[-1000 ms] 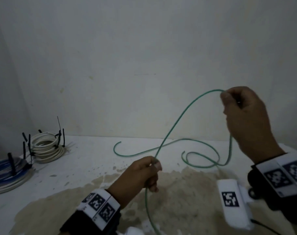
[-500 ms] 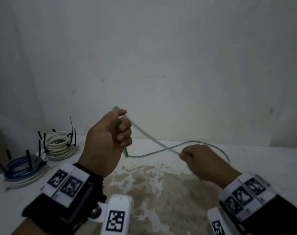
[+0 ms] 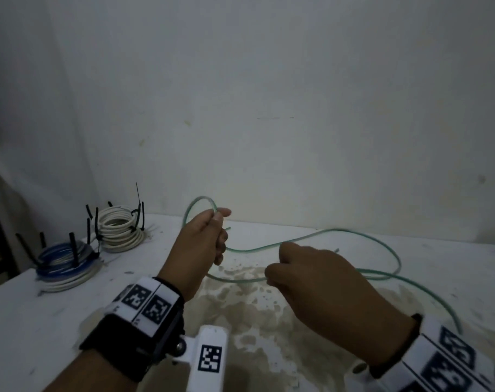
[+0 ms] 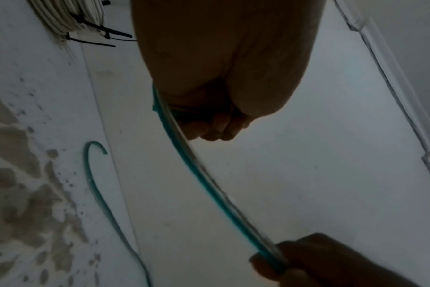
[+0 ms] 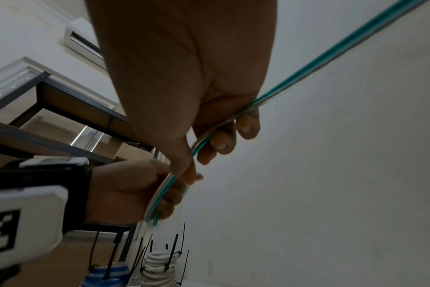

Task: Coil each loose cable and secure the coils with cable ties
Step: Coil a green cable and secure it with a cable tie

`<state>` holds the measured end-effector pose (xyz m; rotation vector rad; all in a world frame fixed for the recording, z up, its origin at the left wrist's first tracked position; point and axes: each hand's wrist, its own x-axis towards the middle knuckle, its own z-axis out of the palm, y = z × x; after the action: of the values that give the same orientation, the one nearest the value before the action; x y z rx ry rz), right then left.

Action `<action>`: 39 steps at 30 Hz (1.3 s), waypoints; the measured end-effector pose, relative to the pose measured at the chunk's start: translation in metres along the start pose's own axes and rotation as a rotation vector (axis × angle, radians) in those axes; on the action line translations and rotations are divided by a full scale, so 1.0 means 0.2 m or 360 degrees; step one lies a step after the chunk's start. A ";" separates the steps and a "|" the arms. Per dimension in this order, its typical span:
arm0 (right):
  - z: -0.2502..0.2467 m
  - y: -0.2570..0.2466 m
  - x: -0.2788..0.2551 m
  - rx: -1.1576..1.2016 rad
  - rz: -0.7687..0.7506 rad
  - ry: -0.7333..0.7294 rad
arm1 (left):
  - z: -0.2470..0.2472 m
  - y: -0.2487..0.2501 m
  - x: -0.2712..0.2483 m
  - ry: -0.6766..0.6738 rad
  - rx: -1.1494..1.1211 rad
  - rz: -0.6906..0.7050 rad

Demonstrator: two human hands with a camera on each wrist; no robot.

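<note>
One green cable [image 3: 320, 236] in play, held by both hands above the table [image 3: 453, 267]. I see my left hand [image 3: 201, 244] raised over the table's middle, fingers [image 3: 219, 244] curled tight round the cable, with a small loop arching up out of the fist and a short free end poking out just beside the knuckles. From the left wrist view the cable runs straight from that fist down into the right hand. Right hand [image 3: 320, 281] sits lower and nearer me, fingers [image 5: 218, 143] curled, cable pinched between thumb and fingertips; right wrist view shows it passing across the palm and out toward the upper right. Beyond the right hand the slack sweeps out in a wide bend to the right, crosses itself on the table and trails off toward the near right edge. Another length lies on the table under both hands, over a brownish stain [image 3: 240, 315].

Far left of the table: white coil [image 3: 119, 230] bound with black cable ties [image 3: 139, 219], tails sticking up. Just beside it, nearer the left edge, a blue and white coil [image 3: 62, 264], also tied with black ties. Both well apart from the green cable. Plain wall [image 3: 269, 108] behind.
</note>
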<state>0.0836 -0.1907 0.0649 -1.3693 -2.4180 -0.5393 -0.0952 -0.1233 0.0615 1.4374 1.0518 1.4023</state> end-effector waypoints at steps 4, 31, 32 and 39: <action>-0.05 0.01 -0.01 0.0087 -0.0082 0.0153 | -0.01 -0.02 -0.02 -0.0075 0.0335 0.0039; 0.07 0.07 0.13 0.1618 0.0507 0.0446 | 0.00 0.19 -0.17 -0.0615 -0.0909 -0.0580; 0.06 0.06 0.14 0.1633 0.0519 0.0500 | 0.01 0.19 -0.18 -0.0592 -0.0855 -0.0540; 0.08 0.04 0.16 0.1863 0.0735 0.0716 | 0.07 0.15 -0.22 -0.0532 -0.0993 -0.0431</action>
<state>0.0726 -0.1552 0.0662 -1.0038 -1.4616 0.5657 -0.0812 -0.1743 0.0771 0.9771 0.5028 1.1066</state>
